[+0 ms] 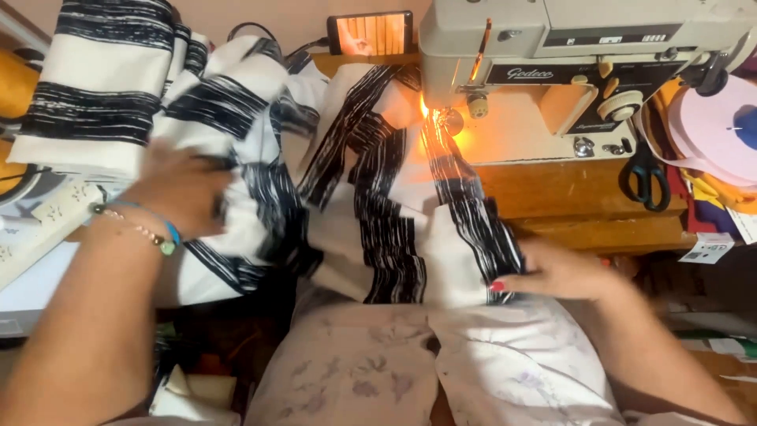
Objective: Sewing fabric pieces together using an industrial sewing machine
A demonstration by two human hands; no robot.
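A white fabric with black brushed stripes (378, 197) lies spread across the wooden sewing table (583, 205) and runs under the needle area of a beige sewing machine (568, 71), where a small lamp glows orange. My left hand (181, 193), blurred, with a beaded bracelet at the wrist, grips a bunch of the fabric at the left. My right hand (552, 272) presses and pinches the fabric's right edge near the table front. Part of the cloth hangs down onto my lap.
More of the same striped fabric (102, 87) is piled at the back left. Black-handled scissors (648, 180) hang at the right by a pink tape roll (721, 126). A phone (371, 33) stands behind the machine. Pale patterned cloth (441, 371) covers my lap.
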